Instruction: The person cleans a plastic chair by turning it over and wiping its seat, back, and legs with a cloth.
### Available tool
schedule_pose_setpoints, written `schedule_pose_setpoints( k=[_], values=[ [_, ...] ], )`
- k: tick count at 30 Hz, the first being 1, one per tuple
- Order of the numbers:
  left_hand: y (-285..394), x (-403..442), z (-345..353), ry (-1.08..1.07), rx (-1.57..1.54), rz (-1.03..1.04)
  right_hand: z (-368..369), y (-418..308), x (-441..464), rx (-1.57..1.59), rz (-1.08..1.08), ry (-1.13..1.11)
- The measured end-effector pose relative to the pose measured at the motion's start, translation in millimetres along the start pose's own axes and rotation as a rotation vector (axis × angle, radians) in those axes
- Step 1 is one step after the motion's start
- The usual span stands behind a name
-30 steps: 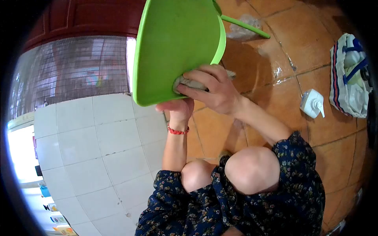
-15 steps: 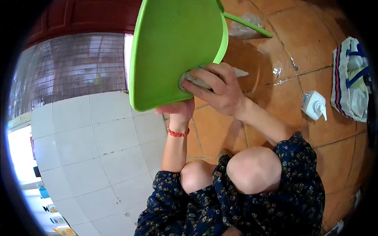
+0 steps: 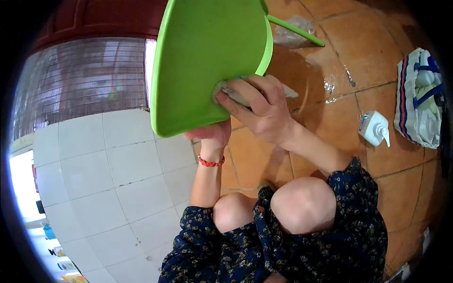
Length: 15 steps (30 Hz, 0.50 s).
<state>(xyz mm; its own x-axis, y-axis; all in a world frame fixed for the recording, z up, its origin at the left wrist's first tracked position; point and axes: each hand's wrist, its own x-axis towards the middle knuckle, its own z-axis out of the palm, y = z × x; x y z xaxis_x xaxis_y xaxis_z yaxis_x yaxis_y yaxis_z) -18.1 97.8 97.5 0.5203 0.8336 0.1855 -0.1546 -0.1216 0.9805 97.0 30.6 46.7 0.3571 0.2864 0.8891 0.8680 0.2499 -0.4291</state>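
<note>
A bright green plastic chair (image 3: 207,52) is tilted, filling the top middle of the head view. My right hand (image 3: 266,108) is closed around a greyish-white cloth (image 3: 222,89) and presses it to the chair near its lower right edge. One end of the cloth sticks out past the far side of the hand. My left hand (image 3: 214,134), with a red bracelet at the wrist, grips the chair from behind at the lower edge. Most of its fingers are hidden by the green plastic.
On the orange tile floor (image 3: 339,155), a white pump bottle (image 3: 374,129) lies to the right beside a striped bag (image 3: 410,104) of bottles. A clear plastic bag (image 3: 295,35) is near the green chair leg (image 3: 297,30). Wet spots shine on the tiles. White wall tiles are at left.
The view has shifted slightly. The chair and both hands sit a little further left, and the right hand still holds the cloth against the chair.
</note>
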Motion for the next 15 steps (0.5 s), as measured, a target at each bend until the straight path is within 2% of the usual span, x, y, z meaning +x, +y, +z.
schedule_pose_setpoints(
  k=[4, 7, 13, 15],
  values=[
    [-2, -4, 1, -0.003, -0.006, 0.002, 3, -22, 42, 0.076, -0.007, 0.155],
    [-2, -8, 1, 0.005, 0.001, 0.001, 3, -24, 42, 0.066, -0.016, 0.169],
    [-2, -4, -3, 0.015, -0.002, 0.003, 3, -6, 8, -0.032, -0.048, 0.017],
    [-2, -5, -4, 0.019, 0.001, -0.004, 4, -12, 13, 0.006, -0.033, 0.060]
  ],
)
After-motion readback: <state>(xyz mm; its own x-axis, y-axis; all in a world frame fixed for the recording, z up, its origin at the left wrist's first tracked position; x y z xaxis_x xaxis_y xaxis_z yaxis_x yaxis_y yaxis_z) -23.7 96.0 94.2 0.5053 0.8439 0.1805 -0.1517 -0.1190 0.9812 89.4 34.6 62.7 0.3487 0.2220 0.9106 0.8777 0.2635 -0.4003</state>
